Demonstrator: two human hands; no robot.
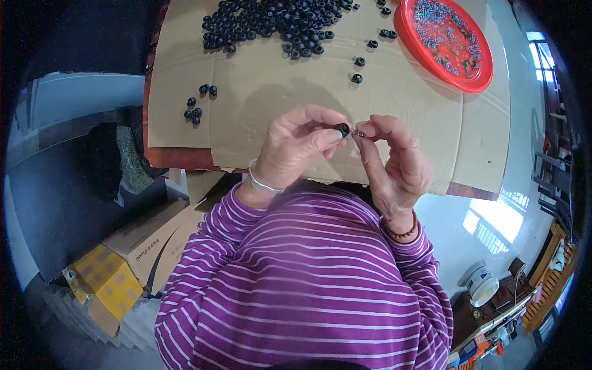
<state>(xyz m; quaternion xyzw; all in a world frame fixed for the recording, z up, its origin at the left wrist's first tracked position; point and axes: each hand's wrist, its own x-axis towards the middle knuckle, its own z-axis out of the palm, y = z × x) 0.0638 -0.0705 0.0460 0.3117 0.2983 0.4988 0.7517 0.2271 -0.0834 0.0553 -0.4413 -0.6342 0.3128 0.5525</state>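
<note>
Over the near part of a cardboard-covered table, my left hand (296, 140) pinches a small round black part with a hole in it (343, 129) between thumb and fingertips. My right hand (398, 157) holds a tiny shiny metal piece (357, 133) in a pinch, right up against the black part. Whether the metal piece enters the hole is too small to tell. A big heap of the same black parts (271, 21) lies at the far side. The red round tray (404, 34) at the far right holds many small silvery pieces (441, 31).
Several loose black parts (196, 113) sit at the left of the cardboard (246, 80). More black parts (360, 61) trail down from the far edge beside the red tray. A cardboard box with yellow tape (111, 277) stands on the floor at lower left. A white bucket (482, 287) is at lower right.
</note>
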